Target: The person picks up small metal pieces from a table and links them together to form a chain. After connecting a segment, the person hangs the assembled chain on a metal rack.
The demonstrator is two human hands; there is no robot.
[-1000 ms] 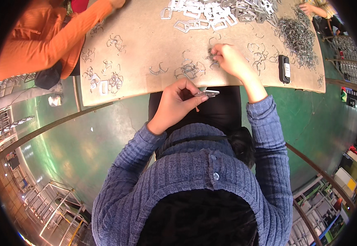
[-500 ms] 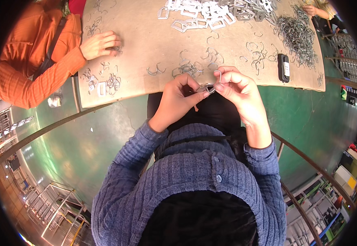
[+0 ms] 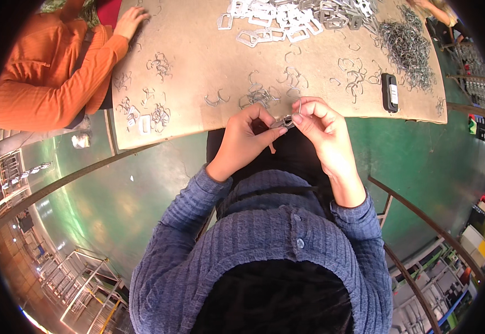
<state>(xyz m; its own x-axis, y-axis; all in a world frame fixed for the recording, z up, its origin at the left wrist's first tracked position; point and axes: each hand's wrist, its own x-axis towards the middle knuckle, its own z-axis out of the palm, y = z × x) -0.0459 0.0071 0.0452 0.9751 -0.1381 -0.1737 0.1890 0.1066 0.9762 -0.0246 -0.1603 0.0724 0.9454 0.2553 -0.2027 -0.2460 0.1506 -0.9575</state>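
At the table's near edge, my left hand (image 3: 241,139) pinches a small flat metal piece (image 3: 278,123), mostly hidden by the fingertips. My right hand (image 3: 327,133) is closed on a bent wire clip (image 3: 300,104), one end of which sticks up past the fingers. Clip and metal piece meet between the two hands, though the exact contact is too small to make out. Just beyond my fingers lies a loose heap of bent wire clips (image 3: 258,96) on the brown tabletop (image 3: 192,61).
Flat metal frames (image 3: 265,33) are piled at the far middle, beside a large heap of wire clips (image 3: 404,42). A black oblong device (image 3: 389,92) lies at the right. Across the left corner reaches a co-worker's hand (image 3: 131,22); another person's arm (image 3: 437,11) shows at the far right.
The co-worker's hand at the left has drawn back toward the far left edge, and a small cluster of clips shows where it was. My hands keep nearly the same grip.
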